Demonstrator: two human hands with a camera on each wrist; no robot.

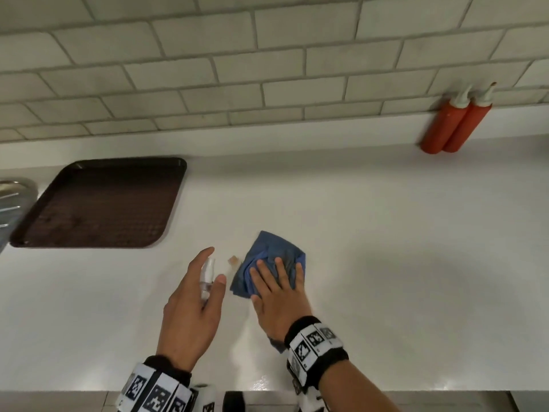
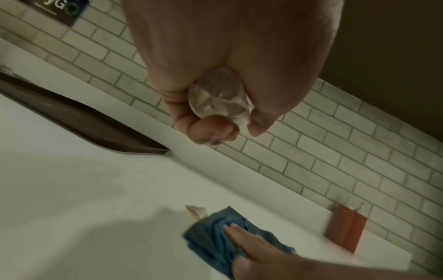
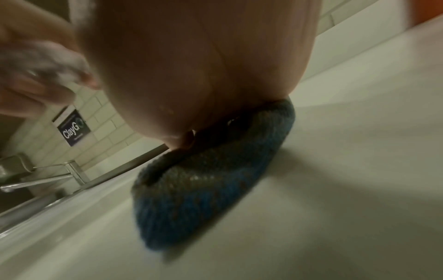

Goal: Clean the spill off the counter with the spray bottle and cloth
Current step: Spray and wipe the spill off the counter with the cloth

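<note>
Counter, white, running below a wall of pale brick-pattern tiles. Spill: one small brownish spot on the counter, lying between the two hands, just left of the cloth and not covered by it. Cloth: blue, crumpled, lying flat on the counter near the front edge; the wrist view shows its weave dark and damp-looking beneath the palm. Right hand: laid palm-down on the cloth with fingers straight and spread, pressing it to the surface; a band with black-and-white markers on the wrist. Spray bottle: small, clear plastic, held above the counter to the left of the spill, nozzle end pointing away from the person; its round clear base shows in the left wrist view. Left hand: wrapped about the spray bottle, thumb on one side, lower fingers curled under, index finger stretched forward along the top; marker band on the wrist likewise. Tray: dark brown, textured, rectangular with rounded corners, lying on the counter to the left, well apart from the hands. Squeeze bottles: two, red with pale nozzles, side by side at the back right against the wall. Sink: metal, partly visible at the far left edge beside the tray.
</note>
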